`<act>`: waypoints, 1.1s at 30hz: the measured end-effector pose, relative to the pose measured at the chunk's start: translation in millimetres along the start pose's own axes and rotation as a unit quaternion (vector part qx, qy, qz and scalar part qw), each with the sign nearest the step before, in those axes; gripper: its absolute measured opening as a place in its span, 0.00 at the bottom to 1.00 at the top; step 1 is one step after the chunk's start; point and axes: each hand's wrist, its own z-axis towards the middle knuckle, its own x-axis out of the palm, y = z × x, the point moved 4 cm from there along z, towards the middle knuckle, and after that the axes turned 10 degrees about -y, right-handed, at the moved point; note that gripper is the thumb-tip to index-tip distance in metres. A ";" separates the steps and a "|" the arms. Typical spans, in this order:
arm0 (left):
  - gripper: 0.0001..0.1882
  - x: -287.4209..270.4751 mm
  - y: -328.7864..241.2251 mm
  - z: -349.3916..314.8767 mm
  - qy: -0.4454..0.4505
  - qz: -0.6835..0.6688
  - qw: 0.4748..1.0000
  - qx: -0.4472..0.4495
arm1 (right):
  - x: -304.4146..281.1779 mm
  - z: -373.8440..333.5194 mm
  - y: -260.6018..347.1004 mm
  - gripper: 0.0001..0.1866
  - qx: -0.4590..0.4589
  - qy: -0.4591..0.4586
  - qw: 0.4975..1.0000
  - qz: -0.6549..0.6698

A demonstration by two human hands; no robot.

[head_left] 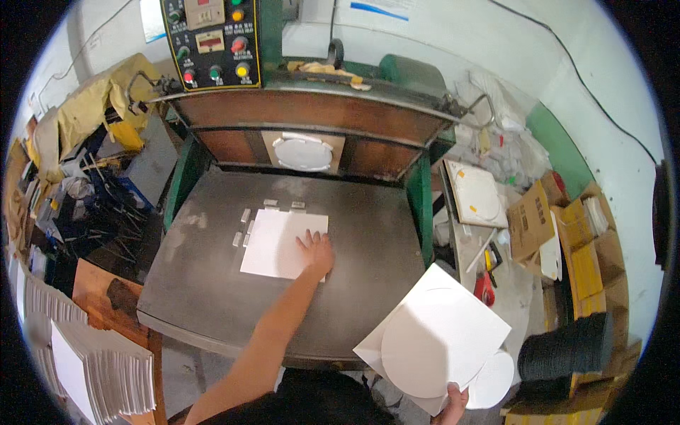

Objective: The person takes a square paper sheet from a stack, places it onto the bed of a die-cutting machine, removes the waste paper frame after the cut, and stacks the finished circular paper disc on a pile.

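Note:
My left hand (pixel 316 253) lies with its fingers spread on a white square card sheet (pixel 273 244) on the dark metal bed (pixel 212 297) of a press. Small light stop blocks (pixel 246 214) sit along the sheet's left and far edges. At the lower right, my right hand (pixel 453 407) pinches the near edge of another white square card (pixel 464 301). A large round outline (pixel 418 347) shows on that card, either cut or a disc lying against it; I cannot tell which. A smaller white disc (pixel 491 382) shows beside my right fingers.
The raised brown platen (pixel 297 113) carries a round white die (pixel 303 154). A control panel (pixel 212 42) stands above it. Stacked white card (pixel 103 361) fills the lower left. At right are a side table (pixel 520 290), red-handled scissors (pixel 484 289), cardboard boxes (pixel 531 219) and a black ribbed cylinder (pixel 563 350).

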 end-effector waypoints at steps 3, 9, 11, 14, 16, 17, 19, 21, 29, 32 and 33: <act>0.25 5.6 6.8 -6.3 -0.027 0.051 0.998 0.023 | -20.1 -34.3 -8.2 0.26 -0.042 0.019 0.996 0.080; 0.25 -48.3 -68.2 -80.9 0.112 -0.381 0.907 0.139 | -88.0 -23.3 -69.7 0.24 0.009 -0.082 0.989 0.119; 0.27 -69.1 -114.5 -149.0 0.409 -0.547 0.722 0.104 | -107.4 -19.0 -86.4 0.24 0.019 -0.057 0.990 0.124; 0.30 -130.6 -161.2 -236.4 0.583 -0.468 0.655 0.109 | -132.1 -15.2 -110.9 0.23 0.034 -0.054 0.987 0.150; 0.33 -137.4 -182.0 -276.5 0.588 -0.455 0.653 0.147 | -140.5 -21.1 -110.0 0.22 0.060 -0.040 0.978 0.194; 0.28 -130.5 -186.4 -291.8 0.564 -0.464 0.657 0.188 | -148.2 -19.6 -116.8 0.21 0.066 -0.045 0.976 0.202; 0.24 -98.8 -196.9 -313.0 0.591 -0.454 0.652 0.143 | -169.8 -22.6 -125.7 0.20 0.087 -0.054 0.966 0.236; 0.23 -76.1 -210.3 -340.2 0.626 -0.455 0.628 0.077 | -198.8 -19.9 -132.7 0.21 0.093 -0.059 0.963 0.247; 0.24 -43.2 -305.0 -423.0 0.529 -0.388 0.747 0.110 | -320.4 3.9 -174.8 0.21 0.140 -0.088 0.940 0.298; 0.24 -76.1 -357.8 -470.4 0.680 -0.364 0.629 0.098 | -350.6 13.6 -178.2 0.20 0.130 -0.127 0.940 0.289; 0.24 -64.4 -364.1 -487.5 0.704 -0.351 0.606 0.119 | -361.0 16.9 -180.6 0.19 0.123 -0.143 0.941 0.281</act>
